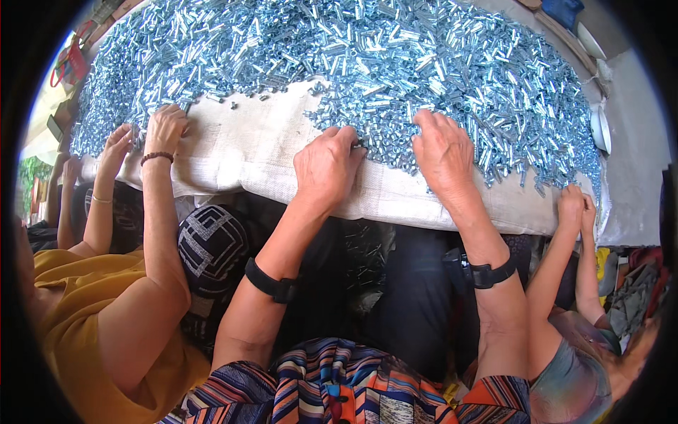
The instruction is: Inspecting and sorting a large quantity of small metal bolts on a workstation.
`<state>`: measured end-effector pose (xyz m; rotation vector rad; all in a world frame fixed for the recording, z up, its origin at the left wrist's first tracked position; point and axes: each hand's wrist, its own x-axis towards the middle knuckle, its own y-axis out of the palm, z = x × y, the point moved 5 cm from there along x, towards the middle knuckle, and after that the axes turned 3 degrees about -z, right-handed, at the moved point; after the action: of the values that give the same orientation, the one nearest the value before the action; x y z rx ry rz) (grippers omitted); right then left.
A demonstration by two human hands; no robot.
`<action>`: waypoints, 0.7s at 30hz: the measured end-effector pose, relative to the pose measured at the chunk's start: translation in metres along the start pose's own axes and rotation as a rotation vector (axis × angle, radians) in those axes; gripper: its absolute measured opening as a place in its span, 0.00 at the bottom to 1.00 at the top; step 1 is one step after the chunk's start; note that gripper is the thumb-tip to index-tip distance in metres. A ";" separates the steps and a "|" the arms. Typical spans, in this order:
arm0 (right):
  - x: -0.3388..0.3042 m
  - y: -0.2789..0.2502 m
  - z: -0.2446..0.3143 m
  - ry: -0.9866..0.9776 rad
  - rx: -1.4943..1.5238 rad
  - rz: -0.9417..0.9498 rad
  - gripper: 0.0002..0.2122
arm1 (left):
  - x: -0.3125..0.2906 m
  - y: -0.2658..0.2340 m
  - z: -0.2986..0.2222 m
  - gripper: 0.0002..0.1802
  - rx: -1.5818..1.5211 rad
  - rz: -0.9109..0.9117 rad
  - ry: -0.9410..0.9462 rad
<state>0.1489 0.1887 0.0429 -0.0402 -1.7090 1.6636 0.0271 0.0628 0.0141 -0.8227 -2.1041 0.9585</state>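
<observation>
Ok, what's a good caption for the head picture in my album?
Left hand and right hand at heaped small shiny metal tubes on whitish cloth.

Both bare forearms (pixel 286 240) reach forward, well apart; the left hand (pixel 328 166) is curled, the right hand (pixel 446 155) loosely bent.

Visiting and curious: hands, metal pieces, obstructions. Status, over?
Left fingers, right fingers: curled at metal pieces, hold unclear. Pieces heaped on pale cloth. No visible obstruction.

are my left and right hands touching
Apart. The head view shows a plain gap between the left hand and the right hand, with small metal pieces visible in it.
</observation>
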 end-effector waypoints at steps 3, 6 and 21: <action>-0.003 -0.006 0.000 0.015 0.071 -0.071 0.07 | -0.001 -0.003 0.002 0.08 -0.056 0.032 -0.036; -0.011 -0.022 -0.001 0.151 0.335 -0.119 0.08 | -0.004 -0.009 0.009 0.07 -0.212 0.034 -0.080; -0.074 -0.033 0.048 0.575 1.517 0.040 0.03 | -0.058 -0.018 -0.017 0.08 -1.548 0.430 -0.521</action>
<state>0.1932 0.1062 0.0423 0.1529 0.1905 2.2522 0.0688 0.0162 0.0187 -1.9166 -3.0308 -0.6462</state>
